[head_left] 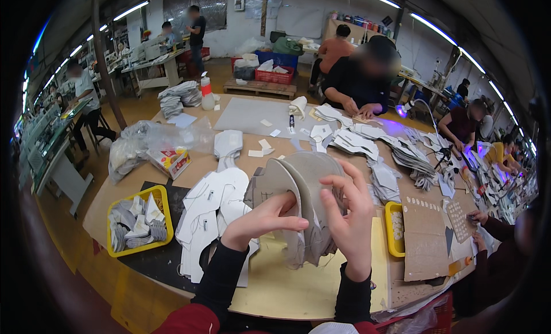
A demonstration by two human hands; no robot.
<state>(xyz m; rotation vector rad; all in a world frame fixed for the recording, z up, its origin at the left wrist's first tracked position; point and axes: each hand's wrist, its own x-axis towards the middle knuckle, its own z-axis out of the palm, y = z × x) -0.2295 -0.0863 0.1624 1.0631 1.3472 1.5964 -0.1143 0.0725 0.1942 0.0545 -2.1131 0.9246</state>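
Observation:
Both hands hold a thick stack of grey, rounded fabric pieces [313, 190] upright above a yellow sheet [293, 294] on the table. My left hand [267, 219] grips it from the left, its fingers tucked behind the front piece and its thumb across the edge. Around the stack's right side curves my right hand [350, 213], fingers bent against the pieces. A gap parts the pieces near the top, and loose threads hang from the lower edges. Beside my left wrist lie stacked white cut pieces [209, 202].
Small cut pieces fill a yellow basket [140, 220] at the left; another yellow basket [395, 229] stands by a cardboard sheet [426, 236] at the right. Plastic bags [166, 136], a spray bottle [206, 93] and more stacked pieces [356, 143] lie farther back. A co-worker [364, 76] works opposite.

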